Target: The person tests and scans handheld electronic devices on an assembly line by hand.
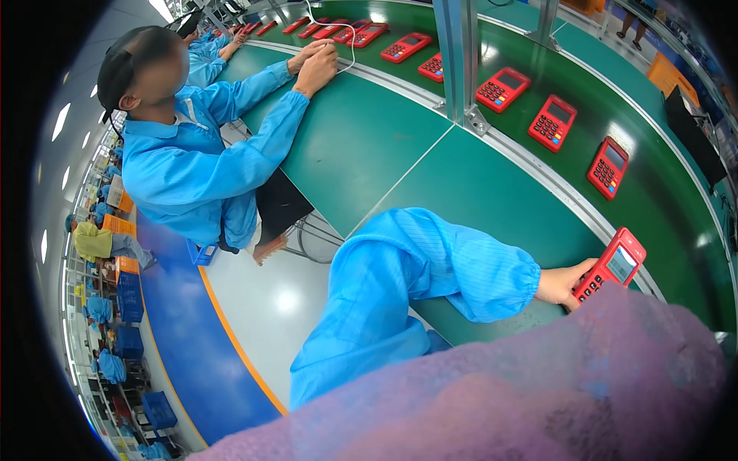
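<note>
While a co-worker (157, 107) in a blue jacket (192, 173) at the left holds both hands raised beside a white cable (353, 46), the person's blue sleeve (484, 273) reaches over the green table (492, 192). Farther right, the left hand (565, 284) is clamped on the lower part of a red card machine (621, 263), tilted near the belt (665, 223) where other red card machines (552, 123) lie in a row; whether the right hand grips anything cannot be told.

Floor: pale grey, left of centre, with one blue lane (184, 307). Ceiling light (61, 123): white, long, upper left. Crate (159, 410): blue, lower left.
</note>
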The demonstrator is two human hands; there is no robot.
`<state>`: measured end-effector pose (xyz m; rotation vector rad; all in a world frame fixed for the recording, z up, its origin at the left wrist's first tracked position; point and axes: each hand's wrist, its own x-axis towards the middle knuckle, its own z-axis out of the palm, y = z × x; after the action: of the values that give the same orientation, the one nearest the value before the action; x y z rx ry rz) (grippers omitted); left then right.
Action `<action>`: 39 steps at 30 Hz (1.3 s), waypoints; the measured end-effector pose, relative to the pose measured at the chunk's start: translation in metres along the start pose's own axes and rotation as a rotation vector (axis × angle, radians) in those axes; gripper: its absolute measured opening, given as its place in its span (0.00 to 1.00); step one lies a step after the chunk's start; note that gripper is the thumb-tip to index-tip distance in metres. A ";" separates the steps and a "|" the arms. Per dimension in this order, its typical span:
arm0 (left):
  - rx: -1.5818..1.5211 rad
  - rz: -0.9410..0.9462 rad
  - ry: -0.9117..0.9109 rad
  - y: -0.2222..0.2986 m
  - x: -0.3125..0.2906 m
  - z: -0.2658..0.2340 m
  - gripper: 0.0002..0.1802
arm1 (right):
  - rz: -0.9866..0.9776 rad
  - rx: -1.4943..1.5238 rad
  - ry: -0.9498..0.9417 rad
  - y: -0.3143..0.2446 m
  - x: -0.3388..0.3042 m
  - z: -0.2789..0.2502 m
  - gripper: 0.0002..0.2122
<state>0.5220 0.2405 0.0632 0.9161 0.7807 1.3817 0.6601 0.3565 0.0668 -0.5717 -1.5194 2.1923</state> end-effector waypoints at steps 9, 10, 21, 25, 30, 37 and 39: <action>0.003 -0.011 0.006 -0.003 0.002 -0.001 0.51 | -0.014 -0.015 0.011 0.001 0.001 -0.001 0.24; 0.004 -0.012 0.005 -0.004 0.002 -0.001 0.52 | -0.004 -0.006 -0.003 -0.001 0.000 0.002 0.24; -0.046 -0.063 -0.016 -0.007 0.001 -0.002 0.52 | -0.033 0.058 -0.069 0.001 -0.002 -0.004 0.24; -0.012 -0.099 0.016 -0.005 0.002 -0.002 0.50 | -0.022 0.076 -0.093 0.007 0.003 -0.010 0.23; 0.026 -0.134 0.062 -0.002 0.000 0.001 0.50 | -0.010 0.068 -0.076 0.006 0.003 -0.004 0.23; -0.034 -0.058 -0.006 -0.013 0.001 -0.004 0.51 | -0.028 0.044 -0.065 0.009 0.000 -0.009 0.24; -0.041 -0.034 -0.017 -0.017 0.003 -0.006 0.52 | -0.041 0.040 -0.061 0.011 0.001 -0.011 0.25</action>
<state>0.5250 0.2443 0.0459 0.8780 0.7492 1.3539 0.6638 0.3623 0.0532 -0.4618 -1.5006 2.2223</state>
